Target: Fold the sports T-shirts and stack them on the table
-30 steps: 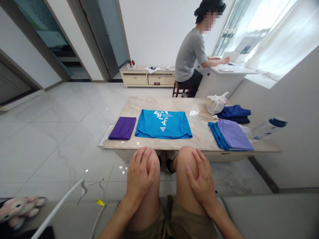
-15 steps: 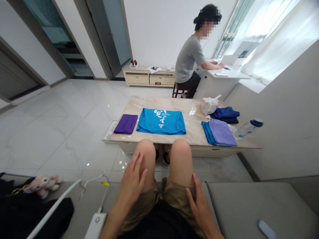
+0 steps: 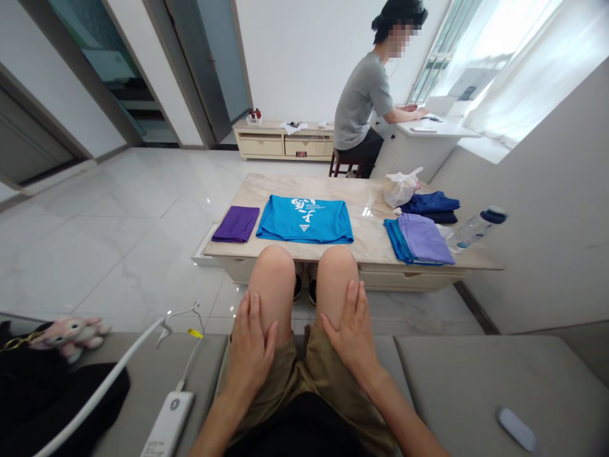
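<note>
Khaki shorts cover your upper legs, and just past their hems your left hand and right hand rest flat on your bare thighs, fingers spread and pinching nothing. Beyond your knees stands a beige marble table bearing a folded bright-blue T-shirt with white print, a folded deep-purple cloth to its left, and a folded lavender cloth on teal fabric to its right.
</note>
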The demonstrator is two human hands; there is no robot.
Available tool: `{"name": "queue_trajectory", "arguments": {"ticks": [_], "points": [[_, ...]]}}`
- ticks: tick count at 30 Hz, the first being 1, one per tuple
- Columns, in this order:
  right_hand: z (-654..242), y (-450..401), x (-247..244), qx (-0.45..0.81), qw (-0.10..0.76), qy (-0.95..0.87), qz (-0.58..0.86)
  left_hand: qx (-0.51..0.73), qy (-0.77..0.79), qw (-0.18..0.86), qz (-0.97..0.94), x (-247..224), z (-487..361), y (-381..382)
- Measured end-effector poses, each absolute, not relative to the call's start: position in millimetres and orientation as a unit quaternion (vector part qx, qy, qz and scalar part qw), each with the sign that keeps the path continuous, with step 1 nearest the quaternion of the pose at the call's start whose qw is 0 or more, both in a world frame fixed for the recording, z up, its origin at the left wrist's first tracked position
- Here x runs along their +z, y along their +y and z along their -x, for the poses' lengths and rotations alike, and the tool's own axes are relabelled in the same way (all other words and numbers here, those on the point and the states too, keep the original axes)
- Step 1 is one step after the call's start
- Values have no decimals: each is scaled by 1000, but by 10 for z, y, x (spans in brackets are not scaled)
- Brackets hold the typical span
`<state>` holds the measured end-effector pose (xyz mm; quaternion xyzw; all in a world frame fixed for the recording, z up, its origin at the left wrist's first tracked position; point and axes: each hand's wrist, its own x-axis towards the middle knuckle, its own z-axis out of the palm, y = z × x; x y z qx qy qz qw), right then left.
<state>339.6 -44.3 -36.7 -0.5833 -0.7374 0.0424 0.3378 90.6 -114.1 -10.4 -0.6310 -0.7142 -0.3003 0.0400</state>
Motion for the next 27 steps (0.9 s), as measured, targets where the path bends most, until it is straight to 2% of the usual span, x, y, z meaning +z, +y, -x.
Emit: {"name": "queue_trajectory", "arguments": {"ticks": [3, 13, 27], "points": [[-3374, -464, -373, 31, 353, -728, 587, -303, -723, 92, 614, -206, -1040, -1131], [-3517, -491, -409, 38, 373, -717, 587, -283, -733, 99, 611, -239, -883, -1191], [-3486, -465, -353, 20, 371, -712, 596, -292, -760, 67, 577, -647, -613, -834]]}}
